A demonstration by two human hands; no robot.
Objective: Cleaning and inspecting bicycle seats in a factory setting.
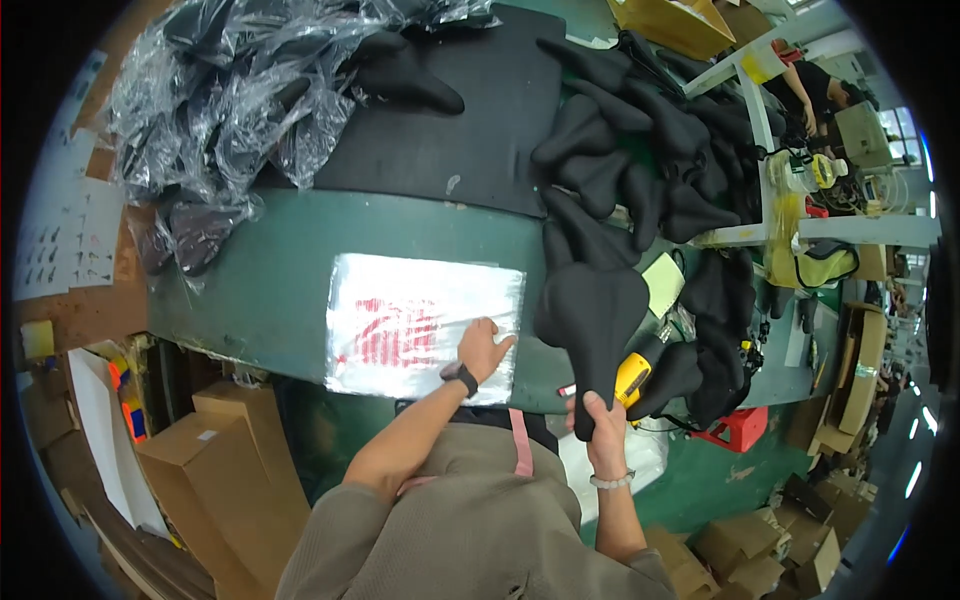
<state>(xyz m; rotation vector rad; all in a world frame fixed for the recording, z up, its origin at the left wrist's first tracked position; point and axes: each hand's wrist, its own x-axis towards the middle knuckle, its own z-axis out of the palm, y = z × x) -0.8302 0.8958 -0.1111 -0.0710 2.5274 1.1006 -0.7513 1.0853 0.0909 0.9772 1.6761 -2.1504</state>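
A black bicycle saddle point(598, 315) is held at its narrow nose by my right hand point(600, 425), the fingers closed round it with the thumb on top. Its wide end points away from me, above the table's front right. My left hand point(483, 350) rests on a stack of clear plastic bags point(400, 275) with red print, near its right side. The fingers are slightly bent and the thumb is spread apart; nothing shows in that hand. More black saddles point(585, 130) lie heaped beyond and to the right of the one I hold.
Plastic-wrapped saddles point(230, 100) pile up at the far left beside a black mat point(450, 150) on the green table point(270, 240). A yellow tool point(632, 378) lies by my right hand. A white metal frame point(755, 110) stands right. Cardboard boxes point(215, 450) flank me. Another person point(810, 90) works far right.
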